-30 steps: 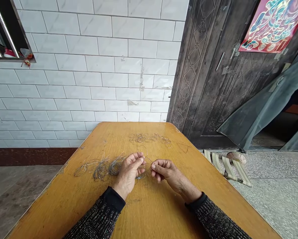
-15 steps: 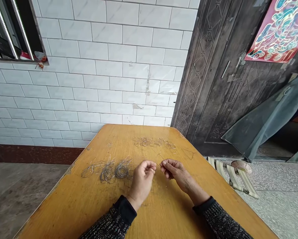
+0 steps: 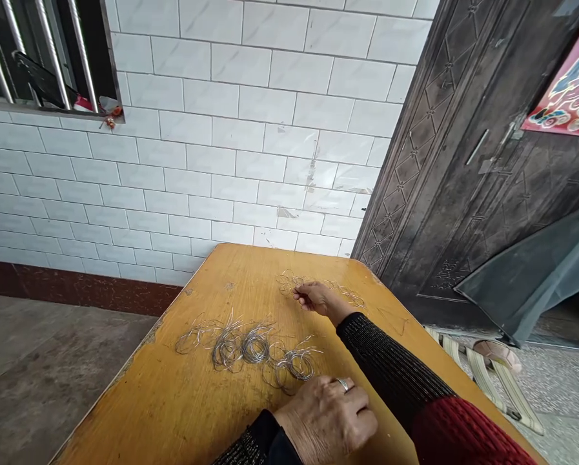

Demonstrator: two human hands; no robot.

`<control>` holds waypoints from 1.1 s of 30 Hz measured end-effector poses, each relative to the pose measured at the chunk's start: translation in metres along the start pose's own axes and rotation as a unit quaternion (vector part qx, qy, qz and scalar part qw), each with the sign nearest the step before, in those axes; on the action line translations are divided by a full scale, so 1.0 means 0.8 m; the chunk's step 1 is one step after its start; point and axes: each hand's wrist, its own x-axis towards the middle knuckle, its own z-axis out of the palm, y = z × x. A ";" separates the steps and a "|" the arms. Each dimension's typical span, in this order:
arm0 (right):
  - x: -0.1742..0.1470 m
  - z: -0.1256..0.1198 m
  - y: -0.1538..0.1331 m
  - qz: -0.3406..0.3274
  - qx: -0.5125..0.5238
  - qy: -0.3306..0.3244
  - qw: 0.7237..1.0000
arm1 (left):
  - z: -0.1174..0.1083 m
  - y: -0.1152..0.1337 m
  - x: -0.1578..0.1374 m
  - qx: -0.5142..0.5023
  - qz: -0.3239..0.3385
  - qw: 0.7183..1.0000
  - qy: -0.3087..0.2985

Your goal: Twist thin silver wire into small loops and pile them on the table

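Observation:
My left hand (image 3: 330, 416) rests low on the wooden table (image 3: 182, 400), knuckles up and fingers curled under. Whatever they may hold is hidden; a ring shows on one finger. Just beyond it lies a loose coil of thin silvery wire (image 3: 299, 365). More wire coils (image 3: 255, 346) sit to the left in a row, with loose ends sticking up. My right hand (image 3: 315, 299) reaches to the far part of the table, beside a spread of thin copper-coloured wire loops (image 3: 289, 281). Its thumb and fingertips are pinched together; anything between them is too fine to make out.
A tiled wall (image 3: 212, 161) stands behind the table, and a dark carved door (image 3: 444, 194) is at the right. A cloth-strapped seat or rack (image 3: 497, 381) stands on the floor to the right. A barred window (image 3: 51, 58) is at the upper left.
The hands were together over the middle with a fine wire at their fingertips. My right hand has moved away to the far loops; my left has dropped nearer, uncovering a coil. The view has shifted left.

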 end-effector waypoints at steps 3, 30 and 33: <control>0.025 0.003 -0.001 0.034 -0.028 0.004 0.999 | 0.011 0.000 -0.001 0.003 0.001 1.000 0.008; -0.121 -0.035 0.043 -0.080 -0.089 0.086 0.989 | -0.004 0.005 0.003 -0.037 0.030 0.997 -0.057; -0.147 -0.035 0.078 -0.121 -0.135 0.099 0.978 | 0.001 0.015 0.004 -0.032 0.066 0.996 -0.043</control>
